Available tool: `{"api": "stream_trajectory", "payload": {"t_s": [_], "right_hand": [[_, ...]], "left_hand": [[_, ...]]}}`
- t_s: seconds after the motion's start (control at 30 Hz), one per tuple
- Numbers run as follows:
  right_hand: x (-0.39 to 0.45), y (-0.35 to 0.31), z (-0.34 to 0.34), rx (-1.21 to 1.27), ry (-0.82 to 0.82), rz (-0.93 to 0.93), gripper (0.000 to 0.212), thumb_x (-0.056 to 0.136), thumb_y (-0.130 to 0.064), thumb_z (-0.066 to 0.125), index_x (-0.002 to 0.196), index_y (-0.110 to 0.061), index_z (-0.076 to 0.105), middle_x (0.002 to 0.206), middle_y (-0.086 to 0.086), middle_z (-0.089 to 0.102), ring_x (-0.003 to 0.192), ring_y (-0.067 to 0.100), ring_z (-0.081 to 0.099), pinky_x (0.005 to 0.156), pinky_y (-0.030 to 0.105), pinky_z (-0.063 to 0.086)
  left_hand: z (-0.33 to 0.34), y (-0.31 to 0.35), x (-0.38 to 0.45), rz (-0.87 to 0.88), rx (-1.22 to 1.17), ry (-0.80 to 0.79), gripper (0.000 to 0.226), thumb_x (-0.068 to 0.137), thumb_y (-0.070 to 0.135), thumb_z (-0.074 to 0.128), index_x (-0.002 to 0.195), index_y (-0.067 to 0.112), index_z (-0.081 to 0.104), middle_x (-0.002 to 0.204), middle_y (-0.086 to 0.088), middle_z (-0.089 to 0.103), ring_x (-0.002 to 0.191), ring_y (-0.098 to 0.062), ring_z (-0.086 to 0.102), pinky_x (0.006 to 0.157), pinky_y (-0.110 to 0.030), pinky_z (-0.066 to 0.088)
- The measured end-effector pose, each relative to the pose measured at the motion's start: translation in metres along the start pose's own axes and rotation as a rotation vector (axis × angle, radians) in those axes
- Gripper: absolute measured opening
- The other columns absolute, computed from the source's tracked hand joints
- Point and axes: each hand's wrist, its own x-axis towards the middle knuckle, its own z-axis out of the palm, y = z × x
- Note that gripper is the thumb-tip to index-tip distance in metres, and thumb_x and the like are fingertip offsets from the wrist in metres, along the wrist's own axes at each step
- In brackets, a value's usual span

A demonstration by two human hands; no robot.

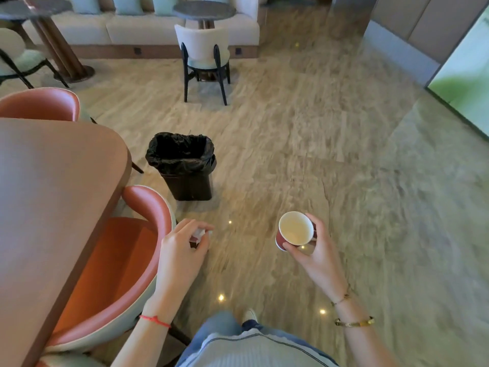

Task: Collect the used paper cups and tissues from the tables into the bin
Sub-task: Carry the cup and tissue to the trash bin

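My right hand (318,250) grips a red paper cup (295,230) with a white inside, mouth turned towards me, above the floor. My left hand (182,247) is closed around a small white crumpled tissue (199,233), mostly hidden by the fingers. A dark bin (185,166) lined with a black bag stands open on the floor ahead, up and left of both hands, beside the table corner.
A pinkish-brown table (53,186) fills the left side, with orange chairs (116,260) tucked at it. A white chair (203,56), round dark tables (203,10) and a sofa (148,30) stand at the back. Wide tiled floor (344,154) lies to the right.
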Motion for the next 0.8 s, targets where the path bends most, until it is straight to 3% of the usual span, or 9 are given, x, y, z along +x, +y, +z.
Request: {"api": "stream_trajectory", "payload": {"t_s": [0.17, 0.37, 0.53, 0.63, 0.8], "right_hand": [[0.095, 0.013, 0.009, -0.047, -0.057, -0.007, 0.075, 0.067, -0.053, 0.075, 0.131, -0.032, 0.040, 0.123, -0.019, 0.052, 0.110, 0.005, 0.054, 0.089, 0.021, 0.046], [0.213, 0.031, 0.043, -0.028, -0.121, -0.020, 0.075, 0.068, -0.044, 0.079, 0.131, -0.028, 0.042, 0.121, -0.021, 0.052, 0.107, -0.001, 0.053, 0.084, 0.006, 0.040], [0.329, 0.031, 0.079, -0.012, -0.192, -0.034, 0.073, 0.068, -0.045, 0.079, 0.129, -0.033, 0.041, 0.122, -0.021, 0.053, 0.107, -0.001, 0.054, 0.083, 0.009, 0.042], [0.412, 0.023, 0.104, 0.029, -0.245, -0.058, 0.073, 0.070, -0.038, 0.080, 0.131, -0.028, 0.041, 0.125, -0.017, 0.052, 0.112, 0.002, 0.052, 0.090, 0.016, 0.044], [0.543, 0.007, 0.157, 0.008, -0.344, -0.133, 0.077, 0.070, -0.035, 0.081, 0.134, -0.023, 0.039, 0.127, -0.008, 0.051, 0.111, 0.007, 0.053, 0.091, 0.022, 0.047]], "left_hand": [[0.026, -0.007, 0.074, -0.058, 0.043, 0.041, 0.018, 0.085, 0.010, 0.069, 0.094, 0.026, 0.070, 0.097, 0.013, 0.065, 0.085, -0.005, 0.065, 0.070, -0.020, 0.054], [0.060, -0.043, 0.180, -0.084, 0.117, 0.091, 0.017, 0.083, 0.008, 0.070, 0.093, 0.021, 0.072, 0.092, 0.010, 0.064, 0.082, -0.004, 0.062, 0.071, -0.006, 0.045], [0.077, -0.078, 0.287, -0.132, 0.131, 0.139, 0.018, 0.083, 0.007, 0.070, 0.091, 0.024, 0.071, 0.088, 0.015, 0.061, 0.078, -0.002, 0.059, 0.067, -0.010, 0.044], [0.084, -0.100, 0.357, -0.147, 0.159, 0.148, 0.019, 0.083, 0.008, 0.070, 0.093, 0.025, 0.071, 0.094, 0.013, 0.063, 0.081, 0.002, 0.059, 0.067, -0.007, 0.045], [0.087, -0.139, 0.458, -0.238, 0.182, 0.193, 0.022, 0.084, 0.010, 0.067, 0.091, 0.030, 0.069, 0.097, 0.017, 0.063, 0.084, 0.006, 0.059, 0.067, -0.009, 0.046]]}}
